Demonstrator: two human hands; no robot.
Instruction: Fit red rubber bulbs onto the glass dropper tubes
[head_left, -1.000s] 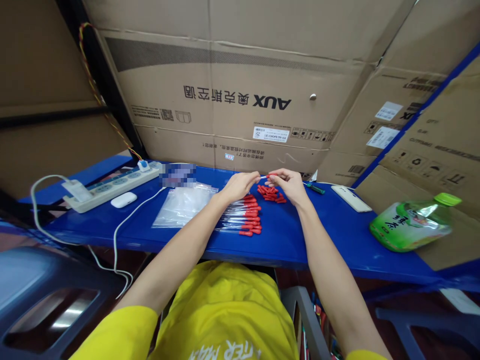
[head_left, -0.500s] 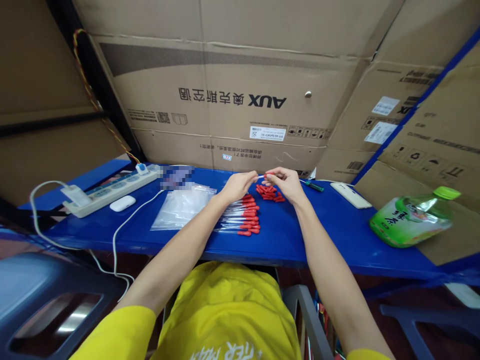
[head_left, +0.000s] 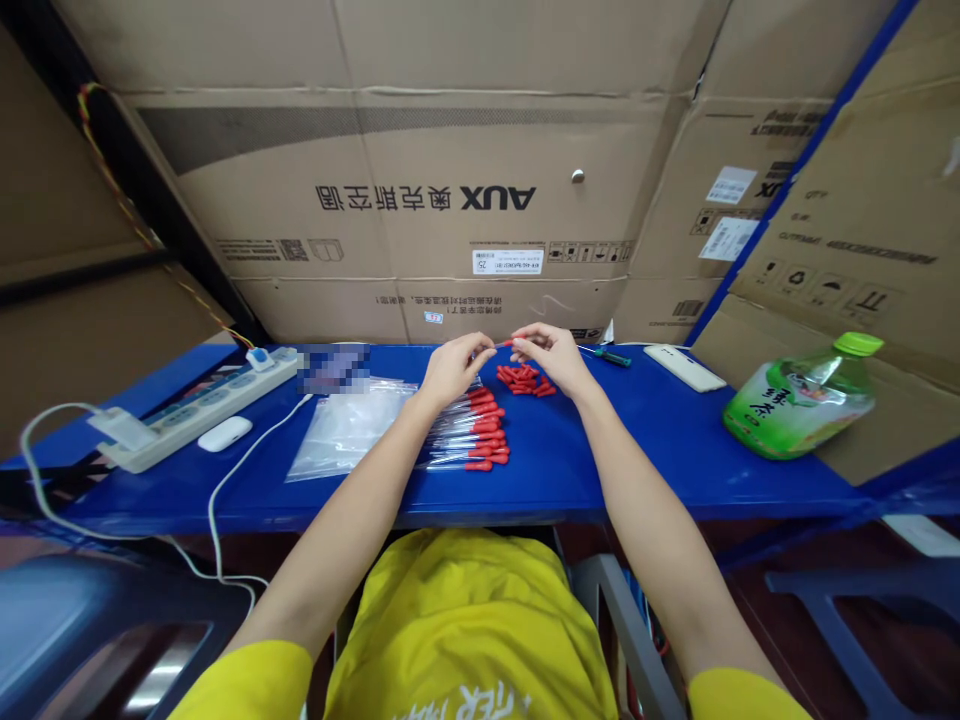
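Note:
Above the blue table (head_left: 660,450), my left hand (head_left: 450,368) pinches a thin clear tube (head_left: 496,347). My right hand (head_left: 551,357) pinches a small red cap (head_left: 509,343) at the tube's end. The two hands almost meet. Below the left hand lies a row of several clear tubes with red caps (head_left: 474,432). A small pile of loose red caps (head_left: 523,379) sits just under the right hand.
Clear plastic bags (head_left: 345,428) lie left of the tubes. Further left are a white power strip (head_left: 196,407), a white earbud case (head_left: 224,433) and cables. A screwdriver (head_left: 606,354), a white phone (head_left: 684,367) and a green bottle (head_left: 799,397) are on the right. Cardboard boxes (head_left: 420,200) wall the back.
The hands keep their pinch on tube and cap and stay together. The camera view has shifted, so everything sits a little more to the left in the picture.

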